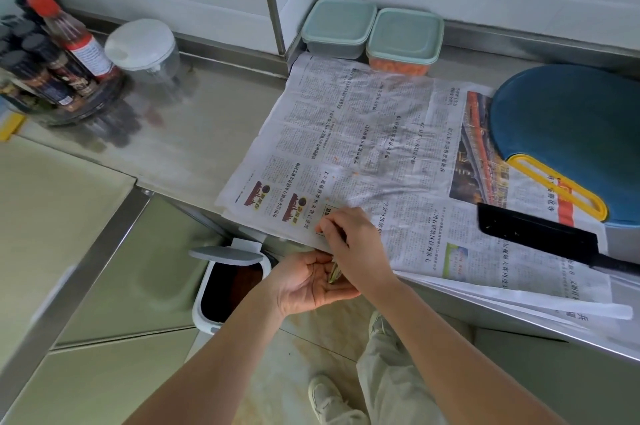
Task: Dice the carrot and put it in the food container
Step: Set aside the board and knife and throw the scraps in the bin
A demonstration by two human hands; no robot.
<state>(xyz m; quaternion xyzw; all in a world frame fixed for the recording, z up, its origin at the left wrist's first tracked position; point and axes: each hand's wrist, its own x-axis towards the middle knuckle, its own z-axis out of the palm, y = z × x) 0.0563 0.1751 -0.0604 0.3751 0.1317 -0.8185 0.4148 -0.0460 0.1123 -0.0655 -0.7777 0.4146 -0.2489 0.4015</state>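
I cup my left hand point(311, 281) just under the counter edge, palm up like a little bowl, so the thin greenish scrap point(334, 274) lying in it stays put above the open bin point(228, 286). My right hand point(349, 237) pinches a tiny orange crumb point(317, 229) off the crinkly newspaper point(363, 133). The carrot point(398, 67) sits diced in the see-through food container point(403, 40), which has its lid on at the back by the wall.

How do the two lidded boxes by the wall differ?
The left box shows nothing orange through its side; the right box holds orange pieces. The left box sits farther back, the right box slightly nearer. Both are squarish with pale green lids on.
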